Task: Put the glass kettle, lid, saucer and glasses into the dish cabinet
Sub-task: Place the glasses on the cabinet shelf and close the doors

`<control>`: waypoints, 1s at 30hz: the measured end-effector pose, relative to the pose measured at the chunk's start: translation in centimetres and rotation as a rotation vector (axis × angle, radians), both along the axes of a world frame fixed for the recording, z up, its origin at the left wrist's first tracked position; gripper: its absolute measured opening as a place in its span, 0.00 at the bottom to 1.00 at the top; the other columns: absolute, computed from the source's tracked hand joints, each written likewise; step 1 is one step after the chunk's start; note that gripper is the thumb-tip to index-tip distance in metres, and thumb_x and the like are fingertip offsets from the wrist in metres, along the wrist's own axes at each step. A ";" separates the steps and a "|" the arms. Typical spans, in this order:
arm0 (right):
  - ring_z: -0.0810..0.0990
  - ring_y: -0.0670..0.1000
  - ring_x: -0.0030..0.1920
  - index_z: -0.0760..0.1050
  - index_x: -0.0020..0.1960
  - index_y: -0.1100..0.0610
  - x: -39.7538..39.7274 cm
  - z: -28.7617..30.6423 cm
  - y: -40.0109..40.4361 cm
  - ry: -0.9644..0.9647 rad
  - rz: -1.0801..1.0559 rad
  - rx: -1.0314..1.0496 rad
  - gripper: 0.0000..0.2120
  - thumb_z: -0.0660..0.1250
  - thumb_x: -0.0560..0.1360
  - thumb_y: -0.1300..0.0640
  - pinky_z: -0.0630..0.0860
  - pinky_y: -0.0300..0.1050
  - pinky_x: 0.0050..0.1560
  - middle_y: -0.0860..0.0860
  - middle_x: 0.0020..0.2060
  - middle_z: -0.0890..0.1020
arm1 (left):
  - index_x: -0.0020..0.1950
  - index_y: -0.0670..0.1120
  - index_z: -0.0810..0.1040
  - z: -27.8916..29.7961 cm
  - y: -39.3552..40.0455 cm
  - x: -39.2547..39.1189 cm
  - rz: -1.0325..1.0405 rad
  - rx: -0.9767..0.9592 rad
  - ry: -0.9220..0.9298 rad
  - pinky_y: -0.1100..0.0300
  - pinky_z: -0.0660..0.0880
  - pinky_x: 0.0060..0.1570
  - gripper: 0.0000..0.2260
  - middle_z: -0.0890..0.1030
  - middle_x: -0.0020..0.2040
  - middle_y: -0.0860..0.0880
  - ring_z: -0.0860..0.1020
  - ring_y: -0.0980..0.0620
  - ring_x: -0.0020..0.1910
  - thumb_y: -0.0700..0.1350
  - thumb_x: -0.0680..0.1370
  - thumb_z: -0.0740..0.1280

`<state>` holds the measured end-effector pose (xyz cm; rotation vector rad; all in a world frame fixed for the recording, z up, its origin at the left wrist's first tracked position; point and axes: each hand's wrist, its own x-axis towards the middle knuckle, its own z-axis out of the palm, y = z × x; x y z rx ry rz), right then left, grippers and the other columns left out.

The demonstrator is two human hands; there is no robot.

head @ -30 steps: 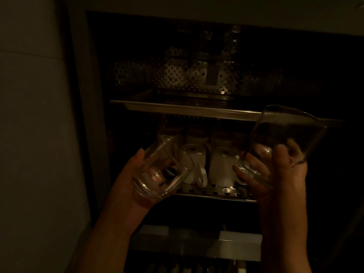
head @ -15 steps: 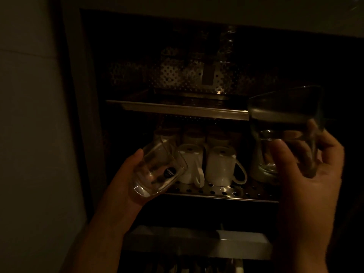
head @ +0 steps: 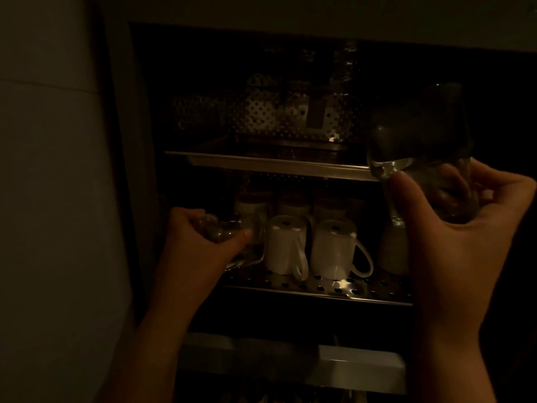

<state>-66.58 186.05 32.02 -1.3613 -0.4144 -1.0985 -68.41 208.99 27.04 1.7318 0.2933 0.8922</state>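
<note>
Small clear drinking glass (head: 241,242) now mouth-down at left end of perforated steel lower shelf (head: 334,289), beside white mugs (head: 334,248); was tilted in air. Left hand (head: 197,242) fingers clamped on it. Right hand (head: 453,228) fingers clamped on larger clear glass (head: 418,146), raised, unplaced.

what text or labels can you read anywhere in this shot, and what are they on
No text is legible.
Small dark marks on the bases of the two upturned white mugs on the perforated lower shelf: too small and dim to read.
The glasses in the left hand and right hand: no label visible.
</note>
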 end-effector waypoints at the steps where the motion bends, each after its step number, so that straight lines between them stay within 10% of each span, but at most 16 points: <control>1: 0.75 0.46 0.62 0.64 0.63 0.55 0.3 0.1 0.1 -0.013 -0.012 -0.012 0.31 0.75 0.68 0.48 0.75 0.39 0.58 0.54 0.62 0.73 | 0.56 0.55 0.64 0.0 -0.1 0.1 0.015 0.061 0.001 0.66 0.68 0.37 0.32 0.70 0.46 0.61 0.72 0.63 0.44 0.57 0.58 0.77; 14: 0.71 0.39 0.62 0.66 0.66 0.51 2.4 1.2 0.7 -0.053 -0.071 -0.098 0.31 0.74 0.68 0.45 0.71 0.36 0.60 0.48 0.62 0.72 | 0.61 0.48 0.72 -0.7 -0.1 2.5 0.151 0.627 0.140 0.62 0.70 0.45 0.31 0.67 0.60 0.48 0.73 0.49 0.54 0.55 0.63 0.78; 30: 0.68 0.32 0.59 0.66 0.66 0.57 3.4 2.0 0.4 -0.083 -0.130 -0.162 0.31 0.75 0.69 0.50 0.65 0.25 0.55 0.52 0.62 0.71 | 0.58 0.45 0.77 -2.2 0.7 5.7 0.064 0.735 0.212 0.61 0.69 0.49 0.22 0.71 0.64 0.45 0.72 0.45 0.61 0.50 0.68 0.76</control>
